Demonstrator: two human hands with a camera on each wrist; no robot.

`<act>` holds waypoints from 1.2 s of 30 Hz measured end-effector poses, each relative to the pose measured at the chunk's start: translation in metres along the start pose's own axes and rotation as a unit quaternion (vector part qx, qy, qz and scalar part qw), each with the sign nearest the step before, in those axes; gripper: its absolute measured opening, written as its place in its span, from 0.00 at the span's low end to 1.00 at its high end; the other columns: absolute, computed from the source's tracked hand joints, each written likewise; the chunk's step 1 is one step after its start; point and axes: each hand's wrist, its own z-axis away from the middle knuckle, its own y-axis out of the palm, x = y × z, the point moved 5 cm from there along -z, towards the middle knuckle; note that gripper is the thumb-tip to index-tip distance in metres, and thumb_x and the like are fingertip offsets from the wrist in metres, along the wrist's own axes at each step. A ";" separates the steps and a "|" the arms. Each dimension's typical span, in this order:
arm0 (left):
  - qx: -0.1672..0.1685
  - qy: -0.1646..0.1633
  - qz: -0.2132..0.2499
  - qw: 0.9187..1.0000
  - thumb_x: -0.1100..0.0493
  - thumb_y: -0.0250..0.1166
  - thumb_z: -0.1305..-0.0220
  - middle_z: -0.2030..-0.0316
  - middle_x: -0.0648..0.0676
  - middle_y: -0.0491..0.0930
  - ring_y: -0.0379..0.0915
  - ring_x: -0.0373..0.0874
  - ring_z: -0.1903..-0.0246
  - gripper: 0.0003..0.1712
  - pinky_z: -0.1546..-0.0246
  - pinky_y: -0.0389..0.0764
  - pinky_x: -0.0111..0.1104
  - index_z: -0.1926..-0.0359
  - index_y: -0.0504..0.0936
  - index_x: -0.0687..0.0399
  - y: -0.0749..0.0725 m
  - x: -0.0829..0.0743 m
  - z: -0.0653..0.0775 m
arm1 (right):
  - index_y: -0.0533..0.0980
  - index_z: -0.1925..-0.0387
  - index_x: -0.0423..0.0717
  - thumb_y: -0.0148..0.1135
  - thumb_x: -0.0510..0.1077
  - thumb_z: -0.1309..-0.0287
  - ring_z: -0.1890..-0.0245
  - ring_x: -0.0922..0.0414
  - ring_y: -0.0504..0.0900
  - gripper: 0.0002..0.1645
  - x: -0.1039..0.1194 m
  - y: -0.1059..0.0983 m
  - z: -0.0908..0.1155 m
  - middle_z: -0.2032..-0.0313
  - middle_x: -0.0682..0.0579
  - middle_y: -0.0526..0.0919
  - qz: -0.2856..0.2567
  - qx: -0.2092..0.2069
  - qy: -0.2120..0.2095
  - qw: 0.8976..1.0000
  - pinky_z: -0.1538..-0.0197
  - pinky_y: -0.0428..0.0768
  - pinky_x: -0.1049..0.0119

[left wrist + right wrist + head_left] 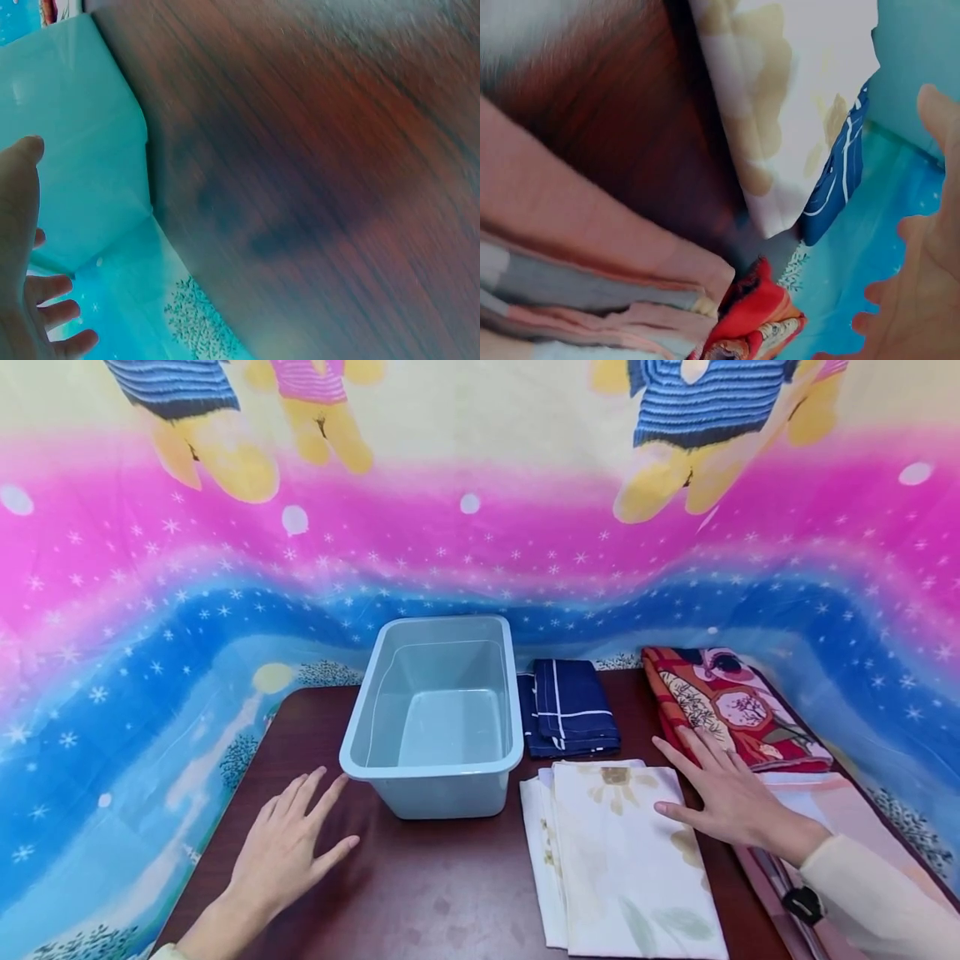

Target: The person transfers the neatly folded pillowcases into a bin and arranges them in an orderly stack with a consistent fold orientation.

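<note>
A light blue-grey plastic basin (438, 793) stands on the dark wooden table. My left hand (281, 847), fingers spread and holding nothing, hovers just left of the basin's near corner. Over to the right, my right hand (738, 797) is also spread and holds nothing; it overlaps a folded red patterned cloth (742, 710) in the head view. Left of that hand lies a folded white cloth (622, 860) with a flower print. A folded navy cloth (573, 706) with white lines sits behind it, beside the basin. Beneath the right forearm is a folded pink and grey cloth (592, 195).
The dark wooden table (442, 893) has a rounded far left corner. A printed curtain (465, 543) in pink and blue hangs close around its back and sides. A black watch (802, 906) is on the right wrist.
</note>
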 end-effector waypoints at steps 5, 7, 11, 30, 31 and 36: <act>0.005 0.001 0.044 0.999 0.35 0.72 0.44 0.35 0.62 0.75 0.71 0.61 0.37 0.43 0.44 0.76 0.57 0.32 0.75 0.51 0.001 -0.011 -0.001 | 0.50 0.19 0.59 0.64 0.71 0.42 0.24 0.27 0.46 0.58 0.002 0.001 0.001 0.22 0.32 0.48 -0.016 0.007 0.008 1.000 0.35 0.51 0.20; 0.002 0.005 0.057 0.998 0.36 0.72 0.44 0.37 0.60 0.76 0.73 0.59 0.38 0.42 0.45 0.77 0.56 0.34 0.77 0.52 0.001 -0.017 -0.001 | 0.51 0.20 0.57 0.64 0.70 0.42 0.25 0.26 0.47 0.57 0.002 0.001 0.001 0.22 0.32 0.48 -0.027 0.011 0.013 0.999 0.36 0.51 0.20; -0.026 0.014 0.070 0.997 0.40 0.74 0.45 0.41 0.59 0.80 0.78 0.57 0.43 0.38 0.49 0.81 0.52 0.38 0.80 0.54 -0.001 -0.028 -0.002 | 0.53 0.20 0.55 0.65 0.70 0.42 0.27 0.24 0.50 0.57 0.003 0.004 0.001 0.23 0.31 0.50 -0.040 0.018 0.023 0.999 0.37 0.52 0.19; -0.008 0.025 0.143 0.989 0.50 0.73 0.40 0.50 0.51 0.87 0.83 0.46 0.49 0.22 0.50 0.83 0.43 0.46 0.85 0.51 0.005 -0.073 -0.021 | 0.64 0.27 0.43 0.67 0.64 0.39 0.38 0.31 0.69 0.48 0.003 0.006 -0.005 0.34 0.30 0.69 -0.072 0.020 0.016 0.997 0.44 0.70 0.26; -0.005 0.025 0.151 0.988 0.50 0.72 0.39 0.51 0.50 0.87 0.83 0.46 0.49 0.21 0.50 0.83 0.43 0.47 0.85 0.51 0.006 -0.076 -0.022 | 0.64 0.28 0.42 0.67 0.64 0.39 0.38 0.31 0.69 0.48 0.002 0.006 -0.006 0.34 0.31 0.70 -0.073 0.020 0.018 0.997 0.44 0.70 0.27; 0.032 0.014 0.200 0.979 0.51 0.70 0.37 0.51 0.48 0.87 0.83 0.44 0.47 0.18 0.47 0.82 0.42 0.47 0.85 0.50 0.014 -0.093 -0.025 | 0.64 0.28 0.39 0.66 0.63 0.38 0.39 0.31 0.72 0.48 -0.001 0.009 -0.004 0.37 0.31 0.74 -0.086 0.033 0.040 0.995 0.44 0.70 0.27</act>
